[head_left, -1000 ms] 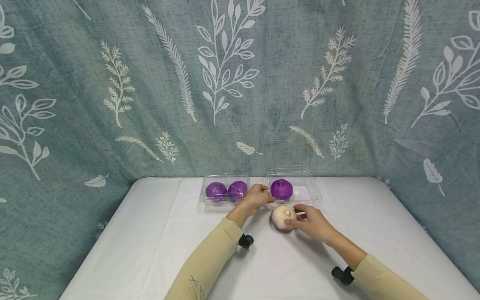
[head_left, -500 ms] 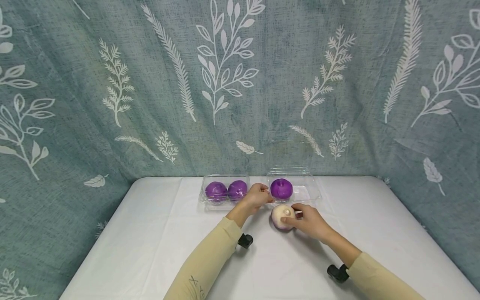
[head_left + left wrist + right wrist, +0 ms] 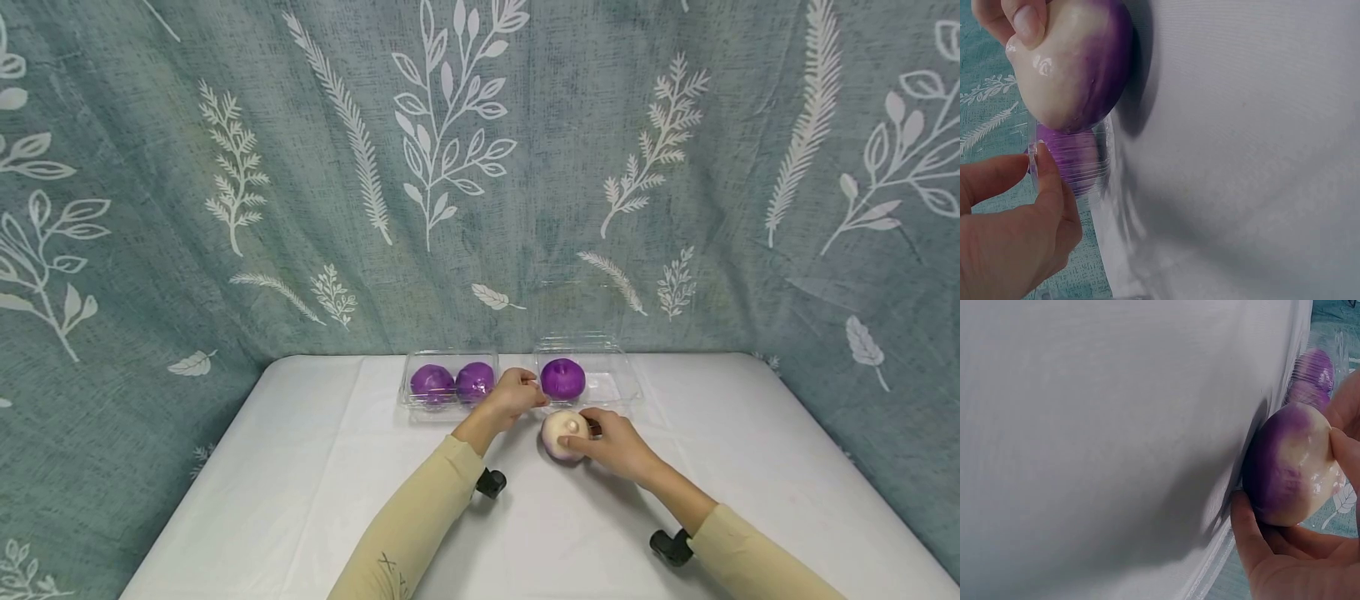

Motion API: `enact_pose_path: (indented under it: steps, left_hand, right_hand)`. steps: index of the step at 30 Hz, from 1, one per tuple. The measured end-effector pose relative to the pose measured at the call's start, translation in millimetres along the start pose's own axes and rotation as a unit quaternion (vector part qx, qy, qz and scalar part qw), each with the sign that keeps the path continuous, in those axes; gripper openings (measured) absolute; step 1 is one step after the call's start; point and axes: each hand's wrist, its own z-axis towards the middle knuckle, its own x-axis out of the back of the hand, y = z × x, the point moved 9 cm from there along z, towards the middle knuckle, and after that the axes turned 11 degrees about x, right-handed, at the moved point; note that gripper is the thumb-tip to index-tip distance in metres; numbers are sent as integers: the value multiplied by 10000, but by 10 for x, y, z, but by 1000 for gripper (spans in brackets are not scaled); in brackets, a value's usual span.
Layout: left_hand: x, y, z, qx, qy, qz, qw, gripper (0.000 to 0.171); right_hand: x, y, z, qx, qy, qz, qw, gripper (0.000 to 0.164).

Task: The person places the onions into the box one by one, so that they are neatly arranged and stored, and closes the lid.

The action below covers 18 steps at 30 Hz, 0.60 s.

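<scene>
A purple-and-white turnip [image 3: 557, 427], with a small nub on its pale side, is at the middle of the table, pale side up. My right hand [image 3: 621, 447] holds it from the right, thumb on the near side and fingers on the far side. Just behind it stands a clear plastic container [image 3: 619, 377] with one purple turnip [image 3: 563, 379] in its left half. My left hand [image 3: 513, 395] pinches this container's rim at its front left; in the left wrist view, thumb and index finger meet on the rim [image 3: 1033, 164].
To the left stands another clear container [image 3: 411, 362] with two purple turnips [image 3: 432, 384] in it, partly behind my left wrist. A white cloth covers the table [image 3: 360, 500]. A patterned teal curtain [image 3: 525, 208] hangs right behind the table's back edge.
My right hand and forearm have shifted slightly left, and the thumb reaches further over the turnip. The turnip has barely moved. My left hand stays at the container.
</scene>
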Motion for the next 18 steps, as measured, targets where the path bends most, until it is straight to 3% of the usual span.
enact_pose_path:
  steps: [18]
  left_hand:
    - [1,13,-18,7,-25,4,10000,45]
  right_hand:
    - [46,-21,-29,94,52,-76,9999,53]
